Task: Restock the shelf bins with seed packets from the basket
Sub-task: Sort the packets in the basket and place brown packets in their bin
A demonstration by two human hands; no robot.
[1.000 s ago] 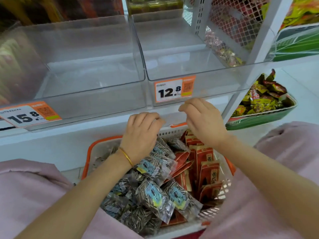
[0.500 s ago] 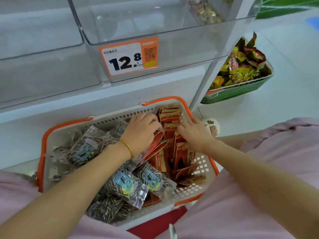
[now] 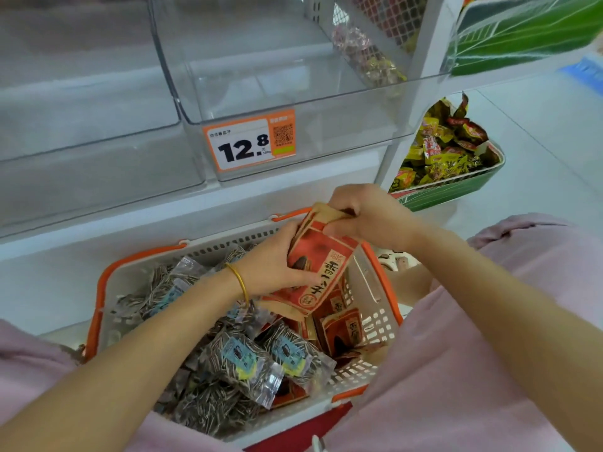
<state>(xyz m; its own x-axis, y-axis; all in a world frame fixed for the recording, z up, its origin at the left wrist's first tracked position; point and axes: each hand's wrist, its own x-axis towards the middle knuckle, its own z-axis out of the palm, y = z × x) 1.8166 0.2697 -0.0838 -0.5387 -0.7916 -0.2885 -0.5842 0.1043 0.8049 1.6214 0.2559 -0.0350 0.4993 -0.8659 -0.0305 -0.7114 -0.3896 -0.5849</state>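
A white basket [image 3: 367, 282] with orange rim sits on my lap, holding clear seed packets [image 3: 241, 357] on the left and red seed packets [image 3: 342, 331] on the right. Both hands grip a stack of red seed packets [image 3: 321, 259] lifted above the basket's far right corner. My left hand [image 3: 274, 259] clasps its left side and my right hand [image 3: 365, 213] pinches its top. Just above stands a clear shelf bin [image 3: 326, 125] with a 12.8 price tag [image 3: 249, 141], nothing inside. Another clear bin [image 3: 91, 151] is to its left.
A white shelf upright [image 3: 411, 102] stands right of the bins. A green tray [image 3: 456, 187] of yellow and red wrapped snacks sits low on the right. Wrapped candies [image 3: 368, 60] lie behind the bin's right wall. My knees in pink cloth flank the basket.
Both hands went down into the red packets, closed on a stack and raised it above the basket's far right corner. The view has tilted and moved closer.
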